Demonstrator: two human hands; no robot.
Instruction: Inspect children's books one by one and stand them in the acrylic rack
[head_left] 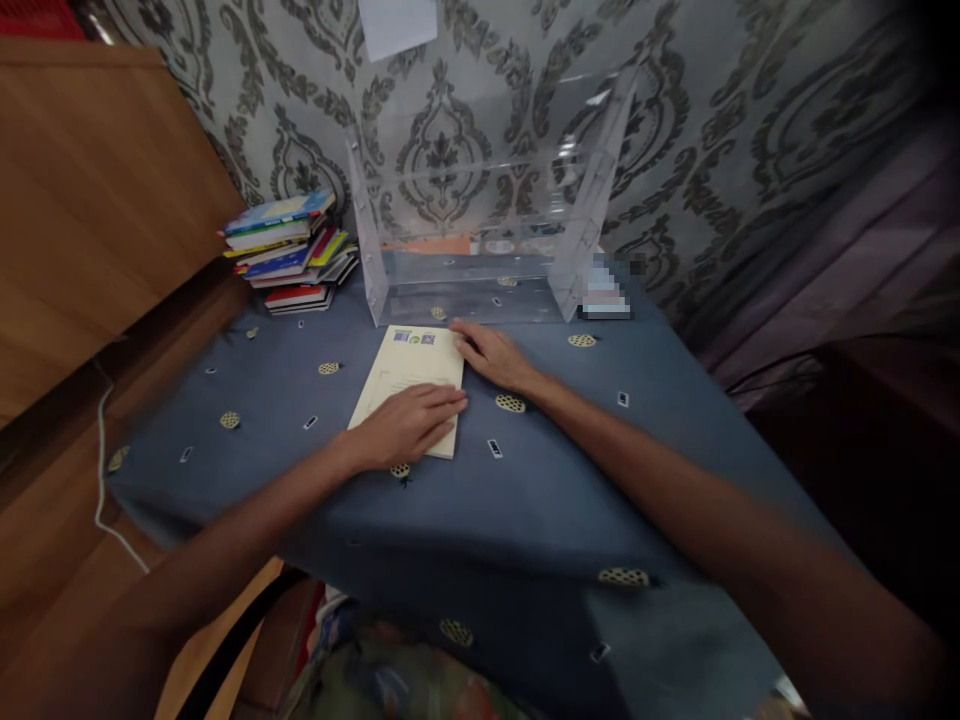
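A cream-coloured book (405,362) lies flat on the blue tablecloth, with small printed marks near its far edge. Across its near half rests my left hand (409,425), palm down, fingers stretched toward the right edge. My right hand (495,355) is at the book's far right corner, its fingertips touching the edge there and its fingers loosely extended. Neither hand grips the book. Just beyond it stands a clear acrylic rack (480,190) with several levels.
A leaning stack of books (289,250) sits at the back left of the table (540,500). Right of the rack is a small pixelated item (606,292). A wooden cabinet (97,200) borders the left side, and a white cable (101,470) hangs below it.
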